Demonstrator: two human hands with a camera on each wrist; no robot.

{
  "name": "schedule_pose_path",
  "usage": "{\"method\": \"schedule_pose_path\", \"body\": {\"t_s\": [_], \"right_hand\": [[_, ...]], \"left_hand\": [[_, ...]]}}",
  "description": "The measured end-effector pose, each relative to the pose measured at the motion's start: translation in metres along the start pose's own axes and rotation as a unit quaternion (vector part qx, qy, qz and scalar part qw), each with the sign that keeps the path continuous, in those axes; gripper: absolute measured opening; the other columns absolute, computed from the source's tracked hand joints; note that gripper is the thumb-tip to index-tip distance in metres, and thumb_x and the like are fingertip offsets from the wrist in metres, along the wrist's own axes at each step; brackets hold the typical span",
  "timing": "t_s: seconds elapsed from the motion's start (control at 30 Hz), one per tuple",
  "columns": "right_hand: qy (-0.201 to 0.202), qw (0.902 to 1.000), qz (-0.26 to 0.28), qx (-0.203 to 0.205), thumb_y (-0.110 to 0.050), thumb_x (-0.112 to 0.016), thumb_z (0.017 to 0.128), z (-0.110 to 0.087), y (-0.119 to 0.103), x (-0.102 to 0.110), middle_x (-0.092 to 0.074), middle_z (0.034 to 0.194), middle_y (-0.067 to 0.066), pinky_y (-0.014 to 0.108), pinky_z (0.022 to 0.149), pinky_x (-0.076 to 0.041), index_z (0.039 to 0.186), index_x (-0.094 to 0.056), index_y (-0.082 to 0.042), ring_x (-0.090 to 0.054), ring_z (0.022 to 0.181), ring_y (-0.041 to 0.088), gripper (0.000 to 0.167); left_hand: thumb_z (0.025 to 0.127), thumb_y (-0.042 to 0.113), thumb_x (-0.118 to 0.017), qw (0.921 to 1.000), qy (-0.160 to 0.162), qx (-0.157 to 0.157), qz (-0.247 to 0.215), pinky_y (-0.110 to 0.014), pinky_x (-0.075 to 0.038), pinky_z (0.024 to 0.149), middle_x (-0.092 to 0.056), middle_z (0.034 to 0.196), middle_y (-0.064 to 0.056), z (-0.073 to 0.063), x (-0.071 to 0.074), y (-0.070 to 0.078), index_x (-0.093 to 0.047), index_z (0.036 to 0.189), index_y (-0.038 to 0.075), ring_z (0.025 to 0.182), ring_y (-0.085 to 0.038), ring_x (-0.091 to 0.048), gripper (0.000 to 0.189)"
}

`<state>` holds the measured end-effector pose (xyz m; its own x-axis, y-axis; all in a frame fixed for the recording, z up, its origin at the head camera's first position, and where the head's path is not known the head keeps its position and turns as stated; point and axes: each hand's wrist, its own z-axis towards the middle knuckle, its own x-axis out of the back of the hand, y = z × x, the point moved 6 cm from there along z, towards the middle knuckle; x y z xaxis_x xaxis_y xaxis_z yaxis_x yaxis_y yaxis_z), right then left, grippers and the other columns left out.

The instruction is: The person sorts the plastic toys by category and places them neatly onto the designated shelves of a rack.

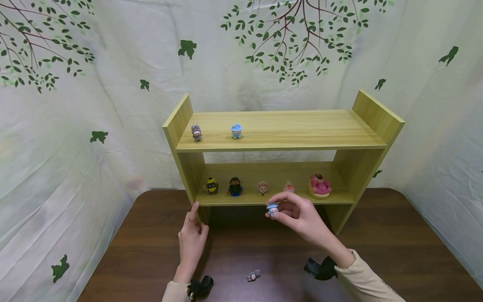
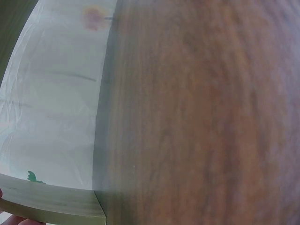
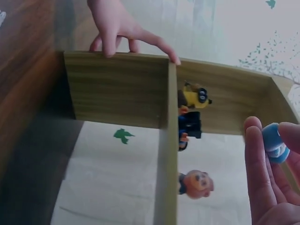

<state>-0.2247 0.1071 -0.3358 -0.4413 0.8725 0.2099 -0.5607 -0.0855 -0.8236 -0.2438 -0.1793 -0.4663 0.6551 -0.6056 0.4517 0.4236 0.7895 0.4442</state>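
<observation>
My right hand (image 1: 298, 214) pinches a small blue figurine with a hat (image 1: 273, 209) between thumb and fingers, just in front of the middle board. In the right wrist view the blue figurine (image 3: 274, 143) sits between the fingertips. My left hand (image 1: 192, 241) holds the lower left side panel of a light wooden shelf (image 1: 286, 130), its index finger reaching up to the middle board's corner. The top board bears a grey figurine (image 1: 196, 133) and another blue figurine (image 1: 236, 131). A second grey figurine (image 1: 254, 275) lies on the table.
Along the middle board stand a yellow-and-black figurine (image 1: 212, 185), a dark-haired figurine (image 1: 235, 186), a brown-pink figurine (image 1: 263, 188), a small pink figurine (image 1: 289, 186) and a larger pink bear (image 1: 319, 186). The dark wooden table (image 1: 132, 251) meets a leaf-patterned cloth (image 1: 132, 138) behind.
</observation>
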Motion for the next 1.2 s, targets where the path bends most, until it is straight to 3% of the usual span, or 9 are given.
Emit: {"method": "schedule_pose_path", "body": {"t_s": [0.17, 0.43, 0.7, 1.2], "right_hand": [[0.002, 0.9999, 0.000, 0.014, 0.011, -0.056, 0.089, 0.007, -0.010, 0.005, -0.058, 0.101, 0.028, 0.036, 0.077, -0.053, 0.115, -0.055, 0.006, -0.067, 0.091, 0.023, 0.026], [0.014, 0.9996, -0.011, 0.023, 0.012, -0.057, 0.088, 0.015, -0.020, 0.013, -0.058, 0.102, 0.022, 0.038, 0.077, -0.053, 0.114, -0.056, 0.006, -0.066, 0.090, 0.023, 0.026], [0.023, 0.9980, -0.049, 0.031, 0.012, -0.060, 0.087, 0.019, -0.027, 0.016, -0.057, 0.109, 0.021, 0.031, 0.082, -0.051, 0.116, -0.057, 0.002, -0.063, 0.093, 0.023, 0.031], [0.042, 0.9908, -0.091, 0.091, 0.016, -0.061, 0.083, 0.032, -0.051, 0.026, -0.062, 0.109, 0.017, 0.028, 0.081, -0.050, 0.114, -0.058, 0.000, -0.062, 0.091, 0.023, 0.035]], "left_hand": [[0.072, -0.019, -0.060, 1.0000, -0.001, 0.001, -0.001, -0.026, -0.029, 0.046, -0.045, 0.081, -0.008, 0.000, 0.000, 0.000, -0.031, 0.144, 0.024, 0.054, -0.009, -0.029, 0.089], [0.071, -0.018, -0.060, 1.0000, 0.003, -0.003, -0.001, -0.026, -0.028, 0.046, -0.044, 0.080, -0.008, -0.001, 0.001, 0.001, -0.032, 0.144, 0.023, 0.055, -0.008, -0.028, 0.089], [0.072, -0.018, -0.060, 1.0000, 0.003, 0.000, -0.003, -0.026, -0.029, 0.045, -0.045, 0.080, -0.009, -0.001, 0.000, 0.000, -0.032, 0.144, 0.023, 0.054, -0.009, -0.030, 0.088], [0.072, -0.018, -0.060, 1.0000, -0.001, 0.008, -0.005, -0.026, -0.029, 0.045, -0.045, 0.081, -0.008, -0.001, -0.001, 0.000, -0.032, 0.144, 0.024, 0.053, -0.008, -0.029, 0.088]]}}
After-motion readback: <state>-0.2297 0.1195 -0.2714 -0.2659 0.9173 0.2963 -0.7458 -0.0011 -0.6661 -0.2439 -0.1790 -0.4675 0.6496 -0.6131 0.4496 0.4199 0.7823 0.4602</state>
